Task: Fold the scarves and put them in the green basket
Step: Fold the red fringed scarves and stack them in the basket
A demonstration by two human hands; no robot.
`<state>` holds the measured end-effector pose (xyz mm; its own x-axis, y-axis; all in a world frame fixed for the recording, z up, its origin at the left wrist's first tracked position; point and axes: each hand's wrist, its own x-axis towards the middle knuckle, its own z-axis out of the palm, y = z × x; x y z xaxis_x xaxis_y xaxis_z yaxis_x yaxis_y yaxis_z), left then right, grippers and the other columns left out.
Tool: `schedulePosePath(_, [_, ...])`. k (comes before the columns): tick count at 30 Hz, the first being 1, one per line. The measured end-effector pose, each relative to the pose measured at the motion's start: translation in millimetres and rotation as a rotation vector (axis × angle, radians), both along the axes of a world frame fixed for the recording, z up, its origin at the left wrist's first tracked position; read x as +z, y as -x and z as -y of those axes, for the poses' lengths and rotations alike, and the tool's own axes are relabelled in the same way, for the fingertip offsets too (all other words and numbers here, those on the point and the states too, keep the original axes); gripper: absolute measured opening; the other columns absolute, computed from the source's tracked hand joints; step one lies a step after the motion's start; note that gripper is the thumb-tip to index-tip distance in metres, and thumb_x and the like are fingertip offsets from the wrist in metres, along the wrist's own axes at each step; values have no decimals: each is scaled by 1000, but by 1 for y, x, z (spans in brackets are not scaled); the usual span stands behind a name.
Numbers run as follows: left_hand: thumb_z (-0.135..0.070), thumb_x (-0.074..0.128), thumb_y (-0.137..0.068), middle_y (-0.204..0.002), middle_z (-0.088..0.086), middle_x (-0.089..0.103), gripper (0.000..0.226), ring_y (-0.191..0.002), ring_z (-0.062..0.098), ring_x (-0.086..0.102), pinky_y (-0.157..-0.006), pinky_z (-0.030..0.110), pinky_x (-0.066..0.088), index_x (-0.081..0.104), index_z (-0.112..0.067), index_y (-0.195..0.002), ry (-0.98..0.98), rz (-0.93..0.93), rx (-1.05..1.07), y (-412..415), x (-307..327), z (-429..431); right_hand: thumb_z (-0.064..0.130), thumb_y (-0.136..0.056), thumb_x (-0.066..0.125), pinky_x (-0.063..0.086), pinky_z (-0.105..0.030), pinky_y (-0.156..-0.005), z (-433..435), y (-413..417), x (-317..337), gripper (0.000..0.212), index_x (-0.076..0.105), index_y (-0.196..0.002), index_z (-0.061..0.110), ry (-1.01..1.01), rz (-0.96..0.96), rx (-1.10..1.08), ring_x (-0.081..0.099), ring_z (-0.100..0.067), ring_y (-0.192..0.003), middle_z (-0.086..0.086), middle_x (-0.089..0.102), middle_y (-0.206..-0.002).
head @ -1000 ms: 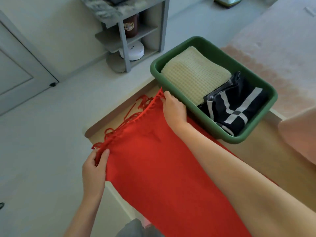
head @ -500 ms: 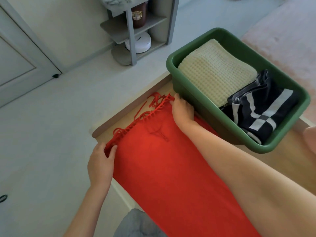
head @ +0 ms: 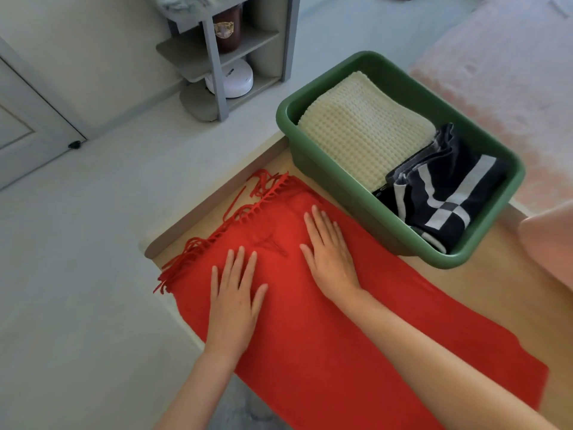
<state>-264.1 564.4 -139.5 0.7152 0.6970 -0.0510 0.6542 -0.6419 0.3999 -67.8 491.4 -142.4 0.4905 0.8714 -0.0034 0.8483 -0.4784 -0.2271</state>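
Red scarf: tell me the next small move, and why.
Probably pinch the fringed end at both corners and fold it back over the rest. The red scarf lies stretched out long on the table, and the left hand and right hand rest flat on it near that end.

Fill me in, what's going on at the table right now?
A person has a red fringed scarf spread on the wooden table, with the left hand and right hand pressing flat, palms down, near its fringed end. Beside it, the green basket already holds a folded cream scarf and a dark striped scarf. The red one is not yet in the basket.
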Motion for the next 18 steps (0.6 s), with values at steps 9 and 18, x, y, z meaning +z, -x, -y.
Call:
schedulePosePath(9, [-50, 22, -97, -159, 10, 15, 65, -148, 25, 9, -117, 51, 7, 23, -14, -151, -117, -159, -77, 2, -20, 19, 54, -100, 12, 13, -41, -117, 82, -11, -7, 63, 19, -152, 19, 151, 7, -107, 12, -22, -147, -6, 17, -158])
schedulePosePath(18, [-54, 17, -97, -158, 15, 17, 69, -146, 32, 13, -115, 55, 11, 25, -11, -150, -36, -198, -122, -3, -14, 99, 56, -99, 16, 5, -39, -119, 164, -21, -2, 61, 15, -152, 27, 215, -7, -128, 3, -19, -148, 0, 10, -160])
